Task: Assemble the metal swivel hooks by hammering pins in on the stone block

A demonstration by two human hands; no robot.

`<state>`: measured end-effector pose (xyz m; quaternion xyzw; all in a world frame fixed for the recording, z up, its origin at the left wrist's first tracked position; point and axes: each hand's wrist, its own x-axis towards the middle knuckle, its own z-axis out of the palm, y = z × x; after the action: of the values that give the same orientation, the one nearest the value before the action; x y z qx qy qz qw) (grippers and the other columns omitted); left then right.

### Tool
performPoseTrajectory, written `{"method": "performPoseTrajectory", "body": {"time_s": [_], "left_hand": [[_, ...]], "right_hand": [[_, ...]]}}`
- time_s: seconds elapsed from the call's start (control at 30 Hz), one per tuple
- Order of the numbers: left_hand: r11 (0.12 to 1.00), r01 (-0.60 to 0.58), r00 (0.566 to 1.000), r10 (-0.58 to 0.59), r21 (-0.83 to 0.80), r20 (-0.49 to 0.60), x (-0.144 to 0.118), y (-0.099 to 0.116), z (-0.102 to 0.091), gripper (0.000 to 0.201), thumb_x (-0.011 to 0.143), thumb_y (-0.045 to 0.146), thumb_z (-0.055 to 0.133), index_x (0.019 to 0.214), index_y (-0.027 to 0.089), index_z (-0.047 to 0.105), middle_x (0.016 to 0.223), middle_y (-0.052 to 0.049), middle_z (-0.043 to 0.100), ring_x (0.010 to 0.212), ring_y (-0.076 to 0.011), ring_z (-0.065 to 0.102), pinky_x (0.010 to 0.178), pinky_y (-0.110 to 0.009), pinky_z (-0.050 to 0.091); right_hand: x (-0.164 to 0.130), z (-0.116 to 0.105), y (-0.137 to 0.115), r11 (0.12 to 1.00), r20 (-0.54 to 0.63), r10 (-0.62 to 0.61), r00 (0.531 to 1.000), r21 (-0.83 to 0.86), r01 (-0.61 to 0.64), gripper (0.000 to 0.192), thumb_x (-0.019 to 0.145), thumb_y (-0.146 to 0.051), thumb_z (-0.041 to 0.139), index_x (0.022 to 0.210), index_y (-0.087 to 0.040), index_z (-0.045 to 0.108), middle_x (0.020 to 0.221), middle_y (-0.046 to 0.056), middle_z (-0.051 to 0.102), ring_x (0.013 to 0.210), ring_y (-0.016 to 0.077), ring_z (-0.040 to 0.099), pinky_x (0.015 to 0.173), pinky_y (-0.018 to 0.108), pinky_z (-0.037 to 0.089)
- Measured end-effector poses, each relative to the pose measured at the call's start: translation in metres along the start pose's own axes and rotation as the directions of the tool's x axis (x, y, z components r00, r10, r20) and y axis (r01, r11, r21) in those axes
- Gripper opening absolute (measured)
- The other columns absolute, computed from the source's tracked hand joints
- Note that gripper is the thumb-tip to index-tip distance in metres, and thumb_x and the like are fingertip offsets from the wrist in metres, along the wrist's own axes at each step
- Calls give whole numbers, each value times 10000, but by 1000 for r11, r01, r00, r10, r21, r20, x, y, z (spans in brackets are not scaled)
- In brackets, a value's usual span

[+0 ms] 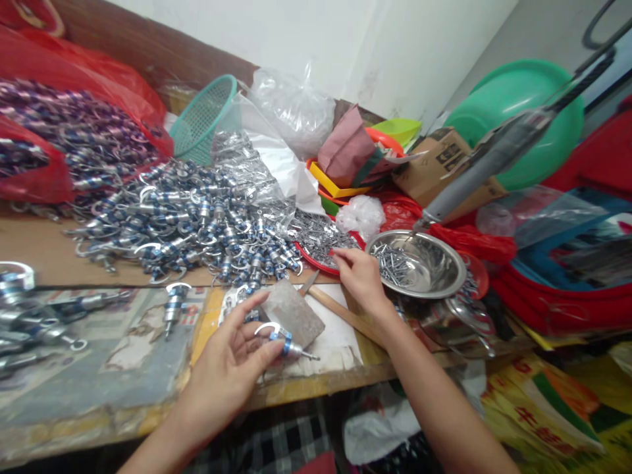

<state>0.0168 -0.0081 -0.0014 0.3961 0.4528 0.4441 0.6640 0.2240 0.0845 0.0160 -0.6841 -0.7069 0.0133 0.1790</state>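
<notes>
Pinching a silver-and-blue metal fitting (285,342) with curved lever above the yellow-edged desk (316,385), left hand (230,359) partly hides it. Right hand (363,280) is at the red-rimmed tray (317,264) of small silver pieces (313,237); cannot tell whether it grips one.

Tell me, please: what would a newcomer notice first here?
Probably the big heap of blue and silver metal parts, left of centre. Nearer the camera, the left hand holds one similar part. The large green basin at upper right also stands out.
</notes>
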Motion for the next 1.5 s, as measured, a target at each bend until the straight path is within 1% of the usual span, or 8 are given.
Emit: {"method": "performPoseTrajectory", "body": {"time_s": [0.17, 0.4, 0.63, 0.83, 0.97, 1.17, 1.4, 1.5], "left_hand": [[1000, -4, 997, 2, 27, 74, 4, 0, -4, 639, 703, 265, 675, 1257, 196, 363, 746, -5, 667, 727, -178, 668, 655, -247, 522], [996, 43, 983, -57, 80, 177, 9, 5, -11, 632, 720, 233, 644, 1268, 207, 329, 744, -1, 632, 697, -173, 635, 627, -269, 488], [994, 99, 972, -105, 41, 210, 15, 9, -16, 710, 674, 211, 682, 1264, 189, 288, 693, 10, 628, 660, -179, 651, 587, -262, 484], [994, 105, 972, -96, -29, 215, 20, 2, -21, 788, 633, 184, 723, 1263, 195, 250, 693, 8, 640, 660, -214, 675, 634, -329, 511], [994, 93, 979, -82, -51, 187, 22, 2, -20, 830, 604, 166, 738, 1270, 188, 243, 665, 19, 643, 633, -200, 665, 608, -317, 504], [995, 84, 983, -75, -46, 171, 20, 3, -19, 820, 607, 161, 727, 1275, 174, 252, 661, 16, 649, 623, -183, 653, 592, -294, 492], [994, 99, 980, -91, -39, 175, 20, 1, -20, 853, 578, 183, 750, 1273, 170, 256, 664, 19, 644, 617, -182, 646, 578, -288, 490], [995, 94, 980, -85, -41, 183, 21, 0, -21, 845, 582, 184, 752, 1269, 170, 262, 679, 8, 652, 637, -188, 649, 587, -289, 492]], "right_hand": [[57, 24, 21, 980, 99, 104, 990, -178, -85, 201, 728, -62, 561, 869, -104, 698, 904, 197, 682, 939, 315, 625, 809, 396, 461], [62, 31, 28, 991, 108, 64, 992, -128, -50, 252, 652, -18, 598, 870, -97, 696, 991, 192, 656, 1007, 310, 589, 880, 383, 425], [23, 9, 24, 977, 42, -26, 999, 214, 16, 196, 806, -244, 540, 896, -141, 680, 858, 65, 703, 776, 163, 650, 718, 277, 507], [-43, -8, -23, 702, 30, -284, 959, 687, 186, 68, 722, -187, 633, 742, -157, 691, 731, 41, 709, 667, 148, 646, 635, 264, 506], [-62, -15, -40, 750, 53, -456, 888, 560, 352, 99, 743, -130, 606, 718, -162, 697, 679, 26, 696, 630, 140, 612, 622, 254, 467], [-58, -15, -44, 770, 196, -511, 837, 536, 345, 132, 764, -99, 595, 690, -159, 687, 658, 13, 675, 629, 131, 595, 614, 228, 442], [-63, -9, -46, 709, 65, -553, 831, 561, 428, 204, 760, -19, 518, 806, -148, 669, 764, 41, 662, 724, 139, 595, 656, 223, 461], [-65, -14, -46, 692, 57, -613, 788, 519, 502, 251, 765, -13, 495, 908, -135, 662, 825, 61, 688, 781, 162, 617, 716, 250, 471]]}}
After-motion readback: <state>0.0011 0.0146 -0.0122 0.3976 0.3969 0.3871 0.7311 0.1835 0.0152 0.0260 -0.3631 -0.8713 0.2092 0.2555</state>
